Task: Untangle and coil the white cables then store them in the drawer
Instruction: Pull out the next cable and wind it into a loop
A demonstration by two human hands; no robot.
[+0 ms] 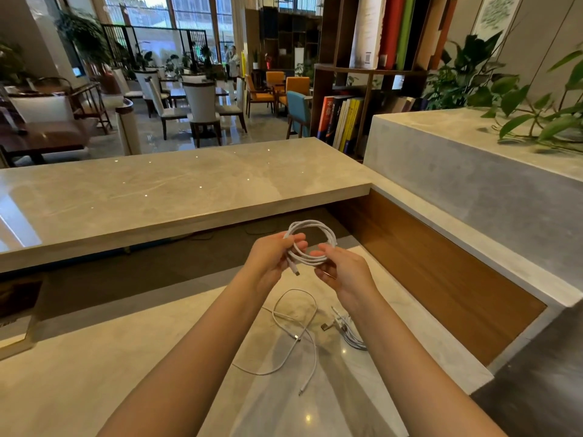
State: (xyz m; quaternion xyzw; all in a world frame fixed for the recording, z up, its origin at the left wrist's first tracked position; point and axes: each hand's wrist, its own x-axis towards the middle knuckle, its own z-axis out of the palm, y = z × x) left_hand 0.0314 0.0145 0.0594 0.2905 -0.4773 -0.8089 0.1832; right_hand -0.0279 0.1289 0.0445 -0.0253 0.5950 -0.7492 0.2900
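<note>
Reaching in from the bottom edge of the frame with two bare forearms. Holding up a coiled white cable [315,228] at centre frame, above the desk [151,357]. Clamping the left grip [271,260] round the coil's left side, with a plug end dangling below the fingers. Pinching the coil's lower right between thumb and fingers of the right grip [344,272]. Hovering above a loose white cable [310,323] sprawling in open loops on the desk, and a small white bundle [350,337] lying to its right, partly behind the right forearm. Looking past a raised stone ledge [157,190] across mid-frame toward a bookshelf [344,121] and leafy plants [467,74] at upper right.
</note>
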